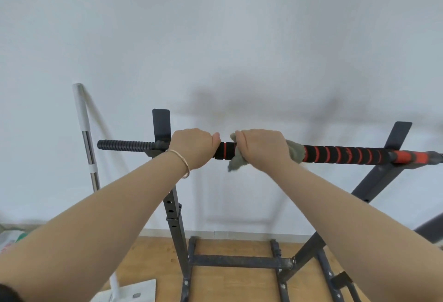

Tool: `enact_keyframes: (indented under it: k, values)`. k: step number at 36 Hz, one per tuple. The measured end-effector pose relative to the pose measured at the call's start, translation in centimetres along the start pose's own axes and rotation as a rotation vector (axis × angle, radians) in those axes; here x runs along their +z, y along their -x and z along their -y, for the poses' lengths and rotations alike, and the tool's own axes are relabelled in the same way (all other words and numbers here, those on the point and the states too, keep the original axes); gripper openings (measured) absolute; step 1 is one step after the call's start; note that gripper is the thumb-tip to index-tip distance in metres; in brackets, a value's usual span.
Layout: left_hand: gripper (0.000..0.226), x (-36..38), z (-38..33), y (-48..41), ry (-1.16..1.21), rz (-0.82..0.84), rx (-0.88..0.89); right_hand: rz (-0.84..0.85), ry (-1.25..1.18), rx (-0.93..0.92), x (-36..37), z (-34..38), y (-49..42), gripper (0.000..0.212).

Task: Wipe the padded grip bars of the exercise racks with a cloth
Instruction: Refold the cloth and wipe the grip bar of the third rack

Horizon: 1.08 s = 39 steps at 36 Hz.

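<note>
A horizontal bar with black foam padding and red spiral stripes (340,154) rests across two black rack uprights. My left hand (193,147) grips the bar just right of the left upright (161,125). My right hand (262,147) is closed around the bar with a grey cloth (237,161) wrapped between palm and padding; cloth ends stick out on both sides of the hand. A short stretch of padding (226,150) shows between the two hands. The bar's ribbed black end (124,144) juts out to the left.
The right upright (383,172) slants down to the rack's black base frame (239,261) on the wooden floor. A metal pole with white sleeves (86,138) leans against the white wall at left, with a white flat base (136,289) below.
</note>
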<state>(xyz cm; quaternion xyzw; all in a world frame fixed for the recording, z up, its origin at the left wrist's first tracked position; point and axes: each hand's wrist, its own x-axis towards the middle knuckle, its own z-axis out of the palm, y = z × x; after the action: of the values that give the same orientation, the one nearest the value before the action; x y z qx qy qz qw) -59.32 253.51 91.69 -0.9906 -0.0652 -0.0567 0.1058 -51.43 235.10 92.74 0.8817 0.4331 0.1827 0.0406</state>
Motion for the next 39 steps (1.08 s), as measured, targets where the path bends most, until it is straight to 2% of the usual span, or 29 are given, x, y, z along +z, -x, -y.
enact_keyframes:
  k: [1,3,4,5,6,7,9,12,14,15,17,19,21,22,23,25,27,29,31,32,33,35,38,39]
  values:
    - [0.009,-0.8,0.6,-0.5,0.124,0.110,-0.036,-0.101,0.060,-0.036,0.7,0.6,1.0,0.007]
    - [0.045,-2.4,1.3,-1.0,0.434,0.408,-0.159,-0.315,0.008,-0.025,1.8,1.6,2.7,0.021]
    - [0.056,-2.7,1.4,-1.2,0.536,0.500,-0.196,-0.384,-0.052,0.006,2.0,1.8,2.9,0.031]
    - [0.061,-2.7,1.5,-1.4,0.567,0.537,-0.198,-0.409,-0.057,0.029,2.2,1.9,2.9,0.039]
    - [0.063,-2.6,1.4,-1.5,0.557,0.522,-0.206,-0.362,0.003,0.035,2.2,1.9,2.7,0.042]
    - [0.062,-2.5,1.4,-1.6,0.536,0.474,-0.220,-0.302,0.114,0.014,2.1,1.9,2.3,0.037]
    - [0.053,-2.0,1.2,-1.5,0.457,0.364,-0.192,-0.202,0.264,-0.017,1.7,1.7,1.5,0.012]
    - [0.007,-1.3,1.6,-1.1,0.119,0.225,0.043,0.003,0.230,-0.020,1.2,1.5,0.6,0.023]
    - [0.029,-0.6,1.5,-0.6,0.006,0.127,0.106,0.087,0.176,-0.028,0.8,1.4,-0.4,0.019]
    - [0.032,-0.3,1.5,-0.3,0.001,0.073,0.090,0.140,0.138,-0.016,0.5,1.3,-1.0,0.016]
    - [0.025,0.1,1.2,0.5,-0.086,-0.005,0.071,0.295,-0.005,0.045,-0.2,1.1,-2.3,0.016]
    - [0.022,0.9,0.7,1.5,-0.132,-0.074,0.035,0.477,-0.256,0.190,-1.3,1.0,-3.3,0.025]
    - [0.022,1.5,0.5,2.0,-0.158,-0.272,0.027,0.567,-0.497,0.312,-1.9,0.9,-4.0,0.036]
    - [0.022,1.6,0.3,2.1,-0.146,-0.363,0.038,0.566,-0.518,0.324,-1.9,0.9,-4.1,0.037]
    - [0.025,1.6,0.1,2.0,-0.154,-0.404,0.036,0.540,-0.476,0.315,-1.9,1.1,-4.1,0.035]
    - [0.031,1.1,-0.2,1.8,-0.164,-0.243,-0.002,0.397,-0.244,0.225,-1.2,1.2,-3.5,0.019]
    - [0.026,0.5,-0.1,1.1,-0.148,-0.075,-0.009,0.194,0.045,0.091,0.0,1.6,-1.8,0.009]
    - [0.005,-0.8,0.8,-0.2,0.130,0.146,-0.069,-0.035,0.199,0.035,0.9,2.3,0.2,0.012]
    - [0.037,-2.7,1.4,-0.9,0.470,0.440,-0.177,-0.281,0.251,0.004,1.9,2.2,1.1,0.014]
    - [0.047,-2.9,1.5,-1.3,0.586,0.514,-0.199,-0.354,0.249,-0.002,2.3,2.1,1.4,0.018]
    - [0.050,-3.0,1.5,-1.6,0.621,0.526,-0.210,-0.403,0.250,0.004,2.4,2.1,1.4,0.018]
    - [0.044,-2.7,1.3,-1.7,0.516,0.443,-0.184,-0.385,0.251,0.029,2.3,2.0,1.0,0.012]
    - [0.006,-1.6,1.4,-0.9,0.066,0.210,0.047,-0.208,0.210,0.057,1.5,2.0,0.0,0.020]
    - [0.018,-1.0,1.4,-0.7,-0.057,0.138,0.101,-0.109,0.169,0.056,0.9,1.9,-0.6,0.019]
